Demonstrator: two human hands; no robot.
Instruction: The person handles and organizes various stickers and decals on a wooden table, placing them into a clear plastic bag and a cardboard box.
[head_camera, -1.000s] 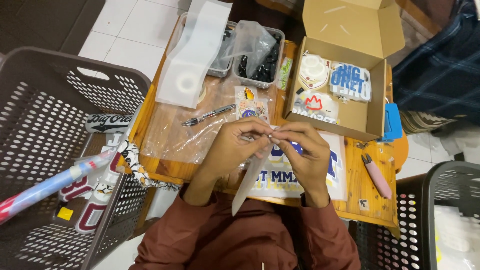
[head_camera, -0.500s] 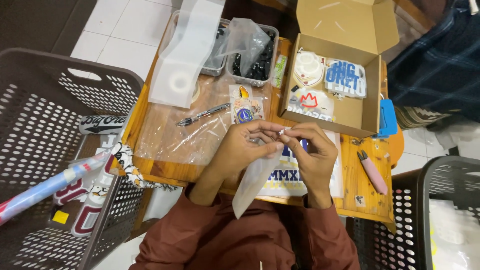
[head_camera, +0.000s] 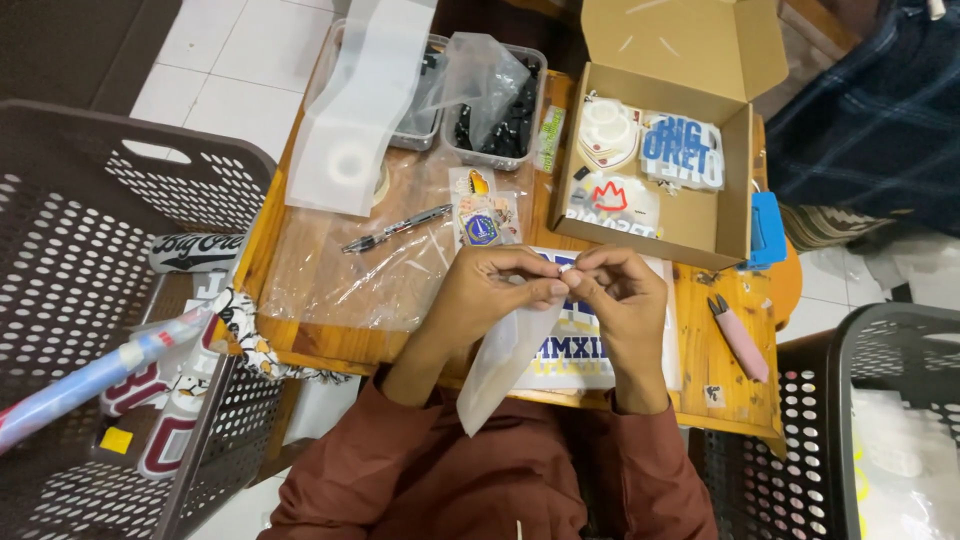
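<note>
Above near table edge, left hand (head_camera: 490, 290) and right hand (head_camera: 622, 292) pinch top of translucent plastic sleeve (head_camera: 500, 365), fingertips meeting; sleeve hangs lower than half-second ago, mouth seemingly being worked open; printed sheet (head_camera: 570, 350) beneath; pen (head_camera: 395, 229) left; open cardboard box (head_camera: 690, 120) far right.

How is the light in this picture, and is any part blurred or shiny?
Head view: even indoor light, soft shadows; glare on the clear plastic sheet over the wooden table; both hands, left hand and right hand, sharp; straight edges bend slightly toward the frame's borders.
</note>
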